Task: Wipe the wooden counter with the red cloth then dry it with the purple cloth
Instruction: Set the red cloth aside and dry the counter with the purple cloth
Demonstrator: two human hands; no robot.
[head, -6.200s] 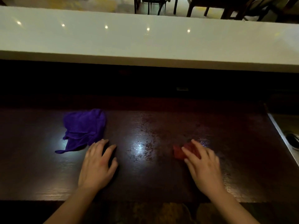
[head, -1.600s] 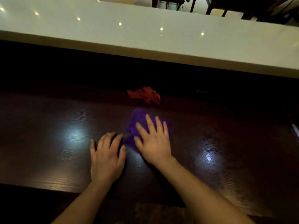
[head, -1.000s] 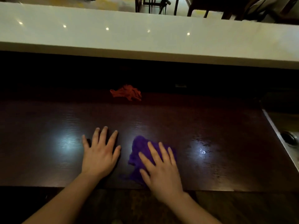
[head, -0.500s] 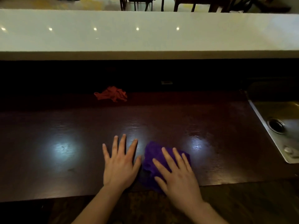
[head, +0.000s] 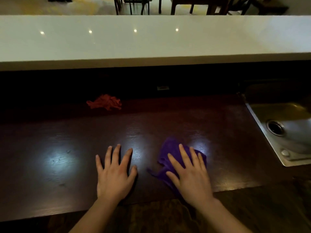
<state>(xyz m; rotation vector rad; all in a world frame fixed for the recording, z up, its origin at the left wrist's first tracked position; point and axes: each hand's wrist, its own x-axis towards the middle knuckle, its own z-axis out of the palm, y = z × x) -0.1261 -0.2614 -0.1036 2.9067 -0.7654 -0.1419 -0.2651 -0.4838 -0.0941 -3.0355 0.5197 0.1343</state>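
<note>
The dark wooden counter (head: 176, 118) stretches across the view, shiny with light reflections. My right hand (head: 190, 175) lies flat with spread fingers on the purple cloth (head: 170, 148), pressing it onto the counter near the front edge, right of centre. Part of the cloth is hidden under the palm. My left hand (head: 114, 172) rests flat on the bare wood beside it, fingers apart, holding nothing. The red cloth (head: 105, 102) lies crumpled at the back of the counter, apart from both hands.
A steel sink (head: 284, 130) with a round drain is set into the counter's right end. A raised white ledge (head: 151, 41) runs along the back above a dark recess. Chair legs (head: 133, 5) stand beyond it.
My right hand has slid the purple cloth to the right along the front of the counter, away from my left hand. The red cloth has stayed at the back.
</note>
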